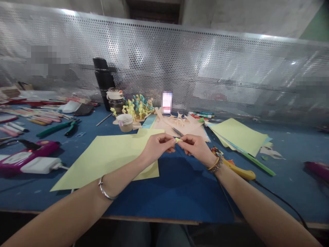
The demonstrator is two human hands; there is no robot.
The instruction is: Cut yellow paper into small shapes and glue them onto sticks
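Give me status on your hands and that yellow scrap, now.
Left hand, right hand: pinching small pale yellow paper scrap. Large pale yellow sheet lies below left hand, on blue mat.

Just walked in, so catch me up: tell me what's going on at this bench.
A person is pinching a small scrap of pale yellow paper between their left hand and right hand, above the blue work surface. A large pale yellow sheet lies by the left hand, scissors rest on pink paper cutouts ahead, and a stack of coloured sheets sits to the right.
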